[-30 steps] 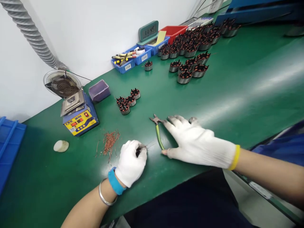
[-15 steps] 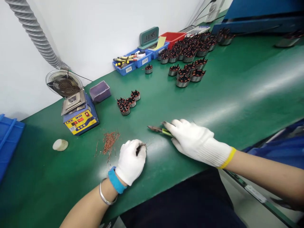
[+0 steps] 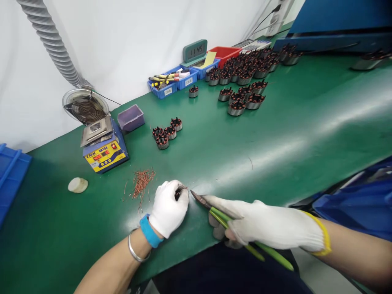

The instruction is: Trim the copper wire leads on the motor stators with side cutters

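Observation:
My left hand (image 3: 170,208), in a white glove, is closed around a motor stator (image 3: 177,193) low over the bench, and the fingers hide most of it. Thin wire ends (image 3: 184,188) stick out at its right side. My gloved right hand (image 3: 241,220) grips green-handled pliers (image 3: 200,199), their jaws pointing left, just right of the stator and apart from it. Left of my left hand lies a loose pile of copper wire offcuts (image 3: 143,181). A small group of stators (image 3: 162,141) stands beyond it.
A solder pot (image 3: 105,155) with yellow front stands at left, beside a purple tray (image 3: 131,118) and a white round piece (image 3: 77,185). Many stators (image 3: 245,75) crowd the back, near blue bins (image 3: 167,90) and a red bin (image 3: 225,53). Blue crates flank both sides.
My right hand has turned the pliers and drawn them down toward me, jaws now beside the left hand and handles showing. My left hand has stayed in place with the stator.

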### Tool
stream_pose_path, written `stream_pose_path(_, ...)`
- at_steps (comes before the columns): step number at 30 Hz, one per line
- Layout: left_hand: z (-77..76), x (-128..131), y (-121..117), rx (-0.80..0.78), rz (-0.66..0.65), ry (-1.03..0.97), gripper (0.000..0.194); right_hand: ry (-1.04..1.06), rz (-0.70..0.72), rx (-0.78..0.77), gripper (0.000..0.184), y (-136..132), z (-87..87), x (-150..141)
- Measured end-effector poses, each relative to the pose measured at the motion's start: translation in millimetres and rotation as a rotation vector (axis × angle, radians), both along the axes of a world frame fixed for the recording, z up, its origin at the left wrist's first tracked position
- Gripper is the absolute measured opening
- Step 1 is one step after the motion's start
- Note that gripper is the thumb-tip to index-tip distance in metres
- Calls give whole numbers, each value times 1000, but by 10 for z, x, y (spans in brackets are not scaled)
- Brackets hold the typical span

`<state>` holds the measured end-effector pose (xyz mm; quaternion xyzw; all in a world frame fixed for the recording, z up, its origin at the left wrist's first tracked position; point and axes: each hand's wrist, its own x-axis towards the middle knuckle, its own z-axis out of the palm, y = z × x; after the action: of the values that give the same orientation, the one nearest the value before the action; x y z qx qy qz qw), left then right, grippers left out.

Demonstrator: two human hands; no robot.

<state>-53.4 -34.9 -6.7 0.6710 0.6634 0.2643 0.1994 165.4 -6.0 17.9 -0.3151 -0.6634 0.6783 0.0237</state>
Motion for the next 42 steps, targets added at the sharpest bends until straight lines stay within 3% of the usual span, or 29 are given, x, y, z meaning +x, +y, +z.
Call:
stream_pose_path(3,-7,-11,3,8,-10,-4,11,-57,-23,-138,72,35,-12,-65)
stream_pose_path(9,3,-28,10,-5,-51,-5,13,-134,-83,-210,70,76,23,-191)
stream_pose_path(14,7,-21,-1,-2,-57,-4,13,-135,-16,-138,60,157,126,-280)
stream_pose_path(17,21,-67,-25,-13,-13,-147,6,-349,73,205,62,155,139,-254)
stream_pose_path(20,32,-162,-34,88,105,-438,16,-488,59,834,61,113,51,-211)
stream_pose_path(22,16,-225,-20,217,190,-561,23,-546,37,1159,52,93,-13,-226)
stream_pose_path(25,-39,-271,17,337,263,-614,31,-533,8,1372,50,81,-38,-393)
stream_pose_path(28,-84,-273,31,389,282,-604,35,-311,1,1386,71,49,-7,-699)
stream_pose_path(31,-102,-281,15,428,293,-564,35,-230,93,1304,44,20,18,-946)
stream_pose_path(33,-112,-289,8,465,311,-543,34,-235,59,1232,35,85,39,-975)
stream_pose_path(35,-126,-284,17,498,319,-560,34,-259,-112,1155,36,287,72,-884)
stream_pose_path(38,-156,-262,58,477,311,-618,34,-399,-447,1065,35,841,101,-613)
stream_pose_path(42,-194,-264,93,427,283,-562,31,-525,-700,987,62,1525,-25,-163)
